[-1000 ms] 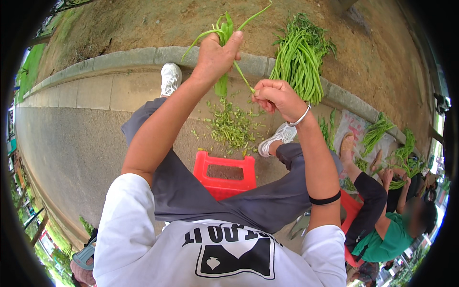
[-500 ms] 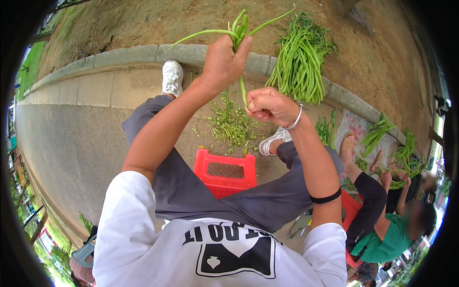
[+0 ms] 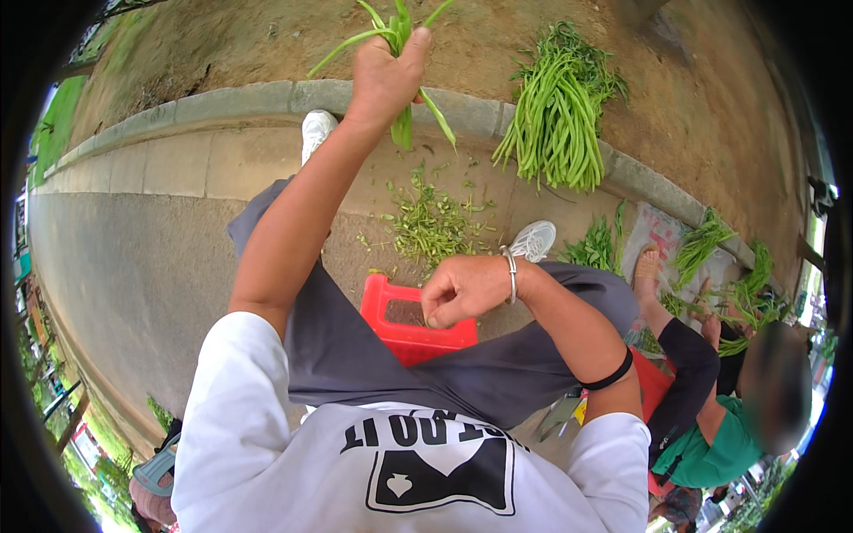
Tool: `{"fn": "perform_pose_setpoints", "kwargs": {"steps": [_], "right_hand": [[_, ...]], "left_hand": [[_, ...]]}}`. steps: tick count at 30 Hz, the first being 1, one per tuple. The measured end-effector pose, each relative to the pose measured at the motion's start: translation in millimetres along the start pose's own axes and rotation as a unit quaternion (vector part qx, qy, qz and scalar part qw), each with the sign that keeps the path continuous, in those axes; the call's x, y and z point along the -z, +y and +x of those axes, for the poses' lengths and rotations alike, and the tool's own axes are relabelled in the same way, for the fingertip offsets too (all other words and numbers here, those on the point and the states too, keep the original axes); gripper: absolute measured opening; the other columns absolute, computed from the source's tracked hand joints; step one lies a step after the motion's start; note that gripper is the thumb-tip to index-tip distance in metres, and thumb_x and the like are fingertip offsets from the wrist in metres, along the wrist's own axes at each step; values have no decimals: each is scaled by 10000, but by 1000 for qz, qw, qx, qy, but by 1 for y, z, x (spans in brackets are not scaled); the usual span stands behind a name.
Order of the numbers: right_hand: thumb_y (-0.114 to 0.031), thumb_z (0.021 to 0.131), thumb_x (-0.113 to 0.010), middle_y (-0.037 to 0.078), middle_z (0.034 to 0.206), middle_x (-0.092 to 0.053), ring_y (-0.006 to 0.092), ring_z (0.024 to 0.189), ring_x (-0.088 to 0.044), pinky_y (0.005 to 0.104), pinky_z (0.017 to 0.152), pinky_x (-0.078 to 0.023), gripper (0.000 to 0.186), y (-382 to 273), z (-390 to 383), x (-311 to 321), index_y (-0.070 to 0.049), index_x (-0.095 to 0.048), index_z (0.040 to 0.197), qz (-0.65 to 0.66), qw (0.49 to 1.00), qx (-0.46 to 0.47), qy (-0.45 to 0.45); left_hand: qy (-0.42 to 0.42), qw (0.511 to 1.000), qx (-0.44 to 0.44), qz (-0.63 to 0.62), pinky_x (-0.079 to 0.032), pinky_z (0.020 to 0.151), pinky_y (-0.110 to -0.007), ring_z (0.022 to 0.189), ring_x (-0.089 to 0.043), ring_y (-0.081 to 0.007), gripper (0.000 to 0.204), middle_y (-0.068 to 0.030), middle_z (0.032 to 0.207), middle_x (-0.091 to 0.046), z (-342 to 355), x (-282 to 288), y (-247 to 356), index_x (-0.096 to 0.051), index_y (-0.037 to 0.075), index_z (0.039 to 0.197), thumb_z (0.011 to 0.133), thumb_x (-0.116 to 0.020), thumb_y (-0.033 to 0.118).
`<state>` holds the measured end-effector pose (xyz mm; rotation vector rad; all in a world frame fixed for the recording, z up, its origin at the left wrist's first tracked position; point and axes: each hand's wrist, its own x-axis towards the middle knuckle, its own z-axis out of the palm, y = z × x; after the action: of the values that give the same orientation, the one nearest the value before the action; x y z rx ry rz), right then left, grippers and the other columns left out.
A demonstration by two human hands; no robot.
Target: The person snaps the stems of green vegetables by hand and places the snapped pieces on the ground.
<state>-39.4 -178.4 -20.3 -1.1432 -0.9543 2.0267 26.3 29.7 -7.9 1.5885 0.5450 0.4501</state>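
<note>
My left hand (image 3: 384,78) is raised far out in front, gripping a small bunch of green stems (image 3: 400,53) that stick up and hang down from the fist. My right hand (image 3: 462,289) hovers low over the red plastic stool (image 3: 410,324) between my knees, fingers curled loosely; I cannot see anything in it. A litter of trimmed green leaf bits (image 3: 433,222) lies on the pavement in front of the stool. A large pile of long green stems (image 3: 558,111) rests across the kerb at the upper right.
A concrete kerb (image 3: 222,102) runs across the top, bare soil beyond it. To my right another person in a green top (image 3: 702,440) sits by more green bunches on a sack (image 3: 702,253). My white shoes (image 3: 533,240) rest on the pavement.
My left hand has lifted the bunch higher and farther away. My right hand has dropped from beside the bunch down to above the red stool.
</note>
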Motion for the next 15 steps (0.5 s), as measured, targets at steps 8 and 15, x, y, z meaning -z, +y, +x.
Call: {"fn": "perform_pose_setpoints", "kwargs": {"steps": [8,15], "right_hand": [[-183,771,-642,65,695,-631,107,636,-579,262,600,-464,181,-7,-19,33,-22,-642,853,-184,958,2,219],[-212,856,-553,26,804,-632,99,659,-570,249,562,-451,183,-6,-25,49,-45,-627,857,-177,916,43,356]], "left_hand": [[-44,998,51,-7,-403,403,-245,453,-454,-81,302,5,565,-484,-9,-3,3,-556,40,767,846,-594,329],[-41,999,31,5,-400,378,-254,418,-456,-86,324,-10,524,-484,-11,-6,2,-508,23,693,850,-584,296]]}}
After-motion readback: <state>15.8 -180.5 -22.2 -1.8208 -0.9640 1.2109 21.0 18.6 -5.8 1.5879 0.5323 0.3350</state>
